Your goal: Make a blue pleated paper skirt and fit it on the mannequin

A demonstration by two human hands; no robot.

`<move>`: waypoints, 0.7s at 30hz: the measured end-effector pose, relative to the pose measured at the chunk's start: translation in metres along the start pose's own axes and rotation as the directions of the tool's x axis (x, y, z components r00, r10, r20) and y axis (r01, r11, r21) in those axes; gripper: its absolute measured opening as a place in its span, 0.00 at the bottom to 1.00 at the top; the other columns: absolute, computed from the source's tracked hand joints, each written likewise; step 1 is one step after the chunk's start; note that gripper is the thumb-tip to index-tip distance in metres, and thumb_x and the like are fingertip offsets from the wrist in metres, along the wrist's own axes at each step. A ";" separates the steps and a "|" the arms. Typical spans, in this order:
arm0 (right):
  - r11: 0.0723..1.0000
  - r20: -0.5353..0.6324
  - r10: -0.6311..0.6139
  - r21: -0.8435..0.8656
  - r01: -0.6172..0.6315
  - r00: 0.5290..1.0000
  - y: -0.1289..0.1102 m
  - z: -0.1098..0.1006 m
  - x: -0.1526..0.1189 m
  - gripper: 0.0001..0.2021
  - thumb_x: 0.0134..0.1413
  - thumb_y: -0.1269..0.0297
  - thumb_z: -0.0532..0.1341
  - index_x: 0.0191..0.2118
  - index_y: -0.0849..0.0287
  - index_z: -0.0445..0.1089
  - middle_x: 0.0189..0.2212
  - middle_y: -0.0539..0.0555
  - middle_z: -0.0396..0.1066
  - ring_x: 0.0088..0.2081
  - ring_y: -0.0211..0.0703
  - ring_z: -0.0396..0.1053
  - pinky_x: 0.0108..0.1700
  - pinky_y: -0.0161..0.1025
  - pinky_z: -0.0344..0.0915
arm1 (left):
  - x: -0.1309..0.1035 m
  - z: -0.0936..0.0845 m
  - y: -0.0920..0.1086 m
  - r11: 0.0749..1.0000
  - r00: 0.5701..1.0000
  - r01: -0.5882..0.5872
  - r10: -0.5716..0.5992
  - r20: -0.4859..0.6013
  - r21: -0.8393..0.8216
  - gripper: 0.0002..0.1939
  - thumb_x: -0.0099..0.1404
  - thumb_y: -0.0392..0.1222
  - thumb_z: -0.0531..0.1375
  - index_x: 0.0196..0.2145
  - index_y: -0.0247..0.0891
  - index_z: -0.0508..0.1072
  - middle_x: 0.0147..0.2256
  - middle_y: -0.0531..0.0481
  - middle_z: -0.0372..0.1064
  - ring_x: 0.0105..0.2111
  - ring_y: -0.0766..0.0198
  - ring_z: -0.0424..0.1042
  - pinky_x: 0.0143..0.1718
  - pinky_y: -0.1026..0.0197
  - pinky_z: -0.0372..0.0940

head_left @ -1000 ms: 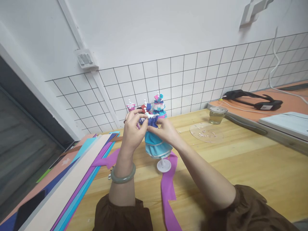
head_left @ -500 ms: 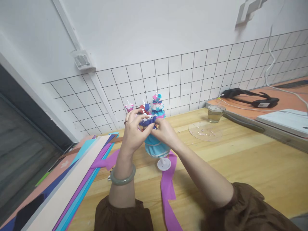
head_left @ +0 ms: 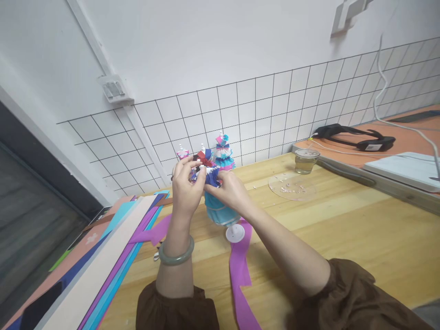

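My left hand [head_left: 187, 185] pinches the upper left part of a small doll form dressed in pleated dark blue paper [head_left: 212, 176]. My right hand [head_left: 231, 189] has its fingers closed on the right side of the same blue pleats. Below the hands show a light blue tiered skirt [head_left: 220, 211] and a round white base [head_left: 235, 233], tilted towards me. Behind stand more small dressed forms: a pink one [head_left: 182, 152], a red and blue one [head_left: 205, 157] and a taller pink and blue one [head_left: 223, 149].
Long coloured paper strips [head_left: 99, 256] lie at the left, a purple strip [head_left: 239, 270] in front. To the right are a clear plate [head_left: 292, 187] with small bits, a cup of liquid [head_left: 306, 161], a black strap [head_left: 357, 137] and a white device [head_left: 405, 170]. A wire grid [head_left: 256, 119] lines the wall.
My left fingers have shifted slightly left and closed together near the top of the form. The blue pleats and white base are tilted a little differently, and the view has moved slightly.
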State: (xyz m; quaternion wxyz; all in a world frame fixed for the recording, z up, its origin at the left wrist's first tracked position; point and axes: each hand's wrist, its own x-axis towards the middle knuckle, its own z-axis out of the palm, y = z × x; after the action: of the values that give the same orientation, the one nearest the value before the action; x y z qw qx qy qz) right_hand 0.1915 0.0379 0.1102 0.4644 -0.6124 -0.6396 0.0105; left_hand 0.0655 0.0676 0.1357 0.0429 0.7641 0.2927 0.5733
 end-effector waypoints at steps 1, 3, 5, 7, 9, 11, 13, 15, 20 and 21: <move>0.997 0.008 0.018 0.069 -0.018 1.000 0.001 -0.001 0.001 0.17 0.46 0.50 0.61 0.25 0.61 0.69 0.24 0.55 0.70 0.30 0.43 0.66 0.29 0.36 0.54 | 0.000 -0.001 0.000 1.000 1.000 0.010 -0.010 -0.018 -0.011 0.09 0.61 0.41 0.56 0.40 0.40 0.70 0.47 0.46 0.65 0.53 0.59 0.61 0.54 0.54 0.58; 0.964 0.032 0.043 0.261 -0.050 0.999 0.003 -0.003 0.003 0.17 0.46 0.50 0.61 0.29 0.62 0.71 0.27 0.55 0.72 0.32 0.44 0.68 0.31 0.36 0.58 | 0.001 -0.002 -0.001 0.998 0.997 0.040 -0.043 -0.057 -0.049 0.10 0.62 0.43 0.55 0.42 0.41 0.70 0.47 0.47 0.65 0.53 0.60 0.62 0.54 0.56 0.57; 0.879 0.064 0.052 0.471 -0.077 0.997 0.007 -0.006 0.006 0.18 0.46 0.50 0.61 0.34 0.62 0.73 0.32 0.56 0.74 0.36 0.46 0.69 0.34 0.37 0.62 | 0.001 -0.001 -0.004 0.989 0.992 0.084 -0.095 -0.086 -0.123 0.12 0.63 0.44 0.54 0.44 0.41 0.69 0.47 0.46 0.66 0.52 0.61 0.63 0.53 0.56 0.58; 0.755 0.113 0.057 0.645 -0.116 0.992 0.013 -0.006 0.010 0.19 0.46 0.51 0.62 0.39 0.62 0.73 0.36 0.57 0.75 0.39 0.47 0.70 0.37 0.39 0.64 | 0.002 0.001 -0.009 0.969 0.983 0.143 -0.163 -0.090 -0.199 0.14 0.64 0.45 0.53 0.46 0.39 0.68 0.47 0.45 0.67 0.50 0.61 0.65 0.52 0.57 0.60; 0.632 0.173 0.054 0.757 -0.168 0.983 0.020 -0.002 0.014 0.20 0.46 0.53 0.63 0.42 0.63 0.72 0.39 0.57 0.75 0.41 0.48 0.71 0.41 0.41 0.66 | 0.001 0.005 -0.016 0.944 0.968 0.230 -0.248 -0.047 -0.236 0.16 0.63 0.45 0.54 0.46 0.38 0.68 0.47 0.44 0.68 0.48 0.60 0.67 0.50 0.57 0.61; 0.572 0.215 0.044 0.795 -0.202 0.976 0.028 0.004 0.017 0.21 0.45 0.54 0.64 0.43 0.63 0.72 0.39 0.58 0.75 0.42 0.48 0.71 0.43 0.42 0.67 | 0.001 0.008 -0.025 0.913 0.940 0.340 -0.339 0.045 -0.224 0.17 0.61 0.43 0.56 0.47 0.37 0.69 0.47 0.44 0.69 0.46 0.59 0.68 0.48 0.57 0.63; 0.583 0.226 0.038 0.786 -0.205 0.973 0.036 0.012 0.019 0.21 0.44 0.54 0.64 0.42 0.62 0.72 0.39 0.57 0.75 0.42 0.47 0.71 0.44 0.43 0.67 | 0.000 0.011 -0.032 0.888 0.903 0.422 -0.393 0.172 -0.185 0.18 0.58 0.40 0.57 0.46 0.36 0.70 0.44 0.43 0.71 0.44 0.58 0.70 0.47 0.57 0.64; 0.606 0.230 0.026 0.770 -0.199 0.973 0.042 0.019 0.019 0.20 0.44 0.54 0.64 0.42 0.61 0.73 0.39 0.57 0.75 0.42 0.47 0.71 0.44 0.43 0.67 | -0.001 0.012 -0.037 0.880 0.869 0.449 -0.388 0.307 -0.155 0.18 0.56 0.39 0.58 0.44 0.34 0.72 0.40 0.44 0.73 0.42 0.57 0.70 0.45 0.56 0.64; 0.692 0.224 0.000 0.703 -0.161 0.975 0.052 0.029 0.019 0.19 0.44 0.53 0.64 0.39 0.62 0.74 0.37 0.56 0.75 0.41 0.47 0.71 0.42 0.43 0.66 | -0.001 0.012 -0.038 0.886 0.803 0.443 -0.325 0.499 -0.134 0.15 0.56 0.41 0.57 0.39 0.32 0.75 0.37 0.44 0.75 0.44 0.54 0.70 0.45 0.56 0.64; 0.711 0.221 -0.008 0.687 -0.150 0.975 0.052 0.029 0.019 0.19 0.45 0.53 0.64 0.38 0.62 0.74 0.36 0.56 0.75 0.40 0.47 0.70 0.42 0.43 0.66 | -0.001 0.012 -0.038 0.886 0.792 0.447 -0.327 0.515 -0.125 0.16 0.56 0.42 0.56 0.39 0.32 0.75 0.37 0.44 0.75 0.45 0.54 0.69 0.45 0.56 0.64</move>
State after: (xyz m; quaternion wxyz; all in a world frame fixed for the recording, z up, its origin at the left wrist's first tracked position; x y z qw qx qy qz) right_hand 0.2179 0.0819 0.0742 0.5913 -0.4110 -0.6087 0.3331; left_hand 0.0612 0.1016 0.1155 0.3232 0.7940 0.3524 0.3754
